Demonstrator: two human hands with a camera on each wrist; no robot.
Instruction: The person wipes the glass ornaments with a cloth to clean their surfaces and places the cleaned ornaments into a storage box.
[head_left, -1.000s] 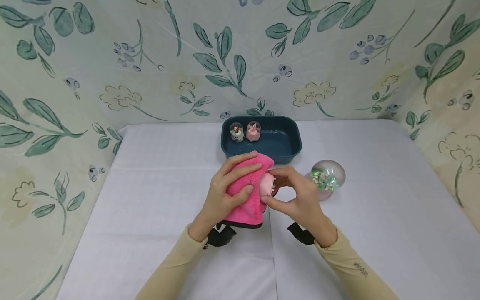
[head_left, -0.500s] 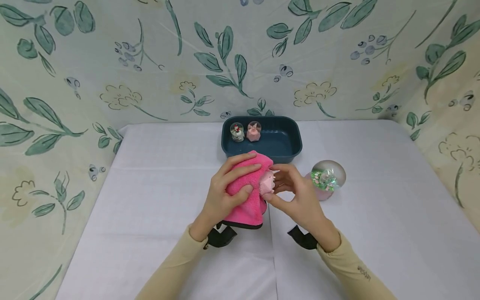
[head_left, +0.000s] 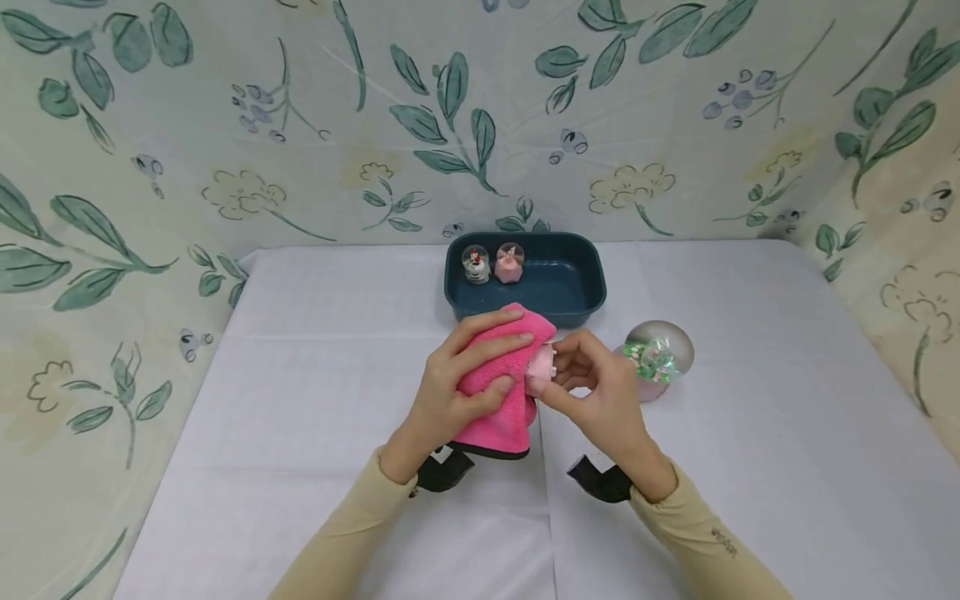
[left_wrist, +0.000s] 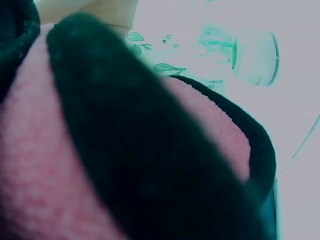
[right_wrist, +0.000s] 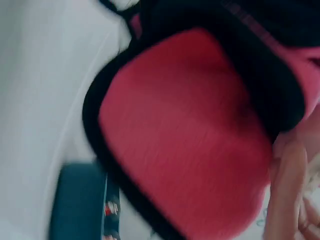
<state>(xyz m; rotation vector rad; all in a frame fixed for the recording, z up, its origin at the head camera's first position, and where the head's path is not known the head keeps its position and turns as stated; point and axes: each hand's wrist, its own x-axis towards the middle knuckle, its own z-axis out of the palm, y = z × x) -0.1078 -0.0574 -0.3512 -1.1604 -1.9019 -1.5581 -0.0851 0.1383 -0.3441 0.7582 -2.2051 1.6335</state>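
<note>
There are three clear-domed globes: two small ones, a white-based globe (head_left: 476, 267) and a pink-based globe (head_left: 509, 265), plus one large globe (head_left: 657, 357). One tray (head_left: 562, 275), one pink cloth (head_left: 512, 362) and one small pale pink piece (head_left: 539, 367) are in view. Two grips, a left grip (head_left: 447, 382) and a right grip (head_left: 611, 396), go with two cream sleeves (head_left: 341, 529), two black wrist pieces (head_left: 445, 473) and one bench (head_left: 315, 375).

Leafy, flowered fabric (head_left: 510, 108) hangs behind — and beside — a white-covered table (head_left: 787, 417).
</note>
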